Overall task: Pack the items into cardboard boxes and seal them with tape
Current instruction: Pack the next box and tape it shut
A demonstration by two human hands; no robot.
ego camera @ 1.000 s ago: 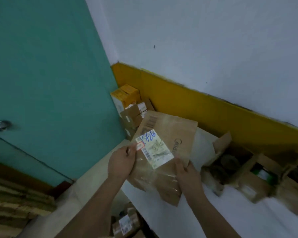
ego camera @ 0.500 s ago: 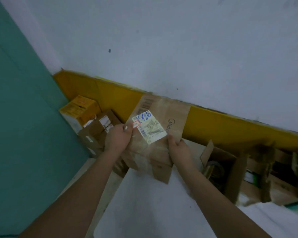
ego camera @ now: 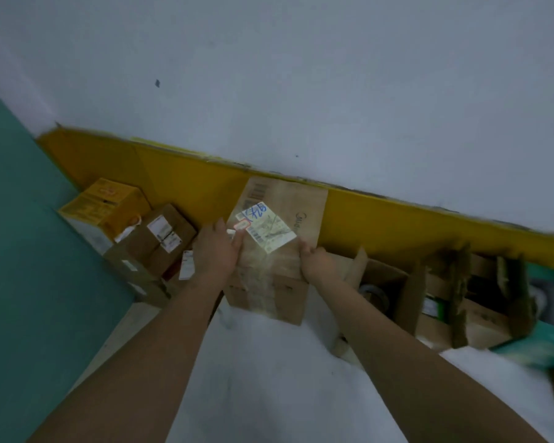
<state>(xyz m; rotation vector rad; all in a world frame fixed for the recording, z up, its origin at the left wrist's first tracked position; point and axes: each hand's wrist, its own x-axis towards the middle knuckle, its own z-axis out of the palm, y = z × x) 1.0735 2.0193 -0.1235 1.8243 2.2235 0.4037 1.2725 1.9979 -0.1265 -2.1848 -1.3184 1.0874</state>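
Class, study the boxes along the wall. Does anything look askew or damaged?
Yes. The white label sits crooked on the taped box, turned against its edges. To its right, the open boxes have torn, ragged flaps.

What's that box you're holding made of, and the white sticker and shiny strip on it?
The box looks like brown cardboard, matte, with creased edges and a printed barcode. The label seems white paper, slightly glossy, with printing and blue pen marks. The tape down the front is probably clear plastic: it glints and the brown shows through.
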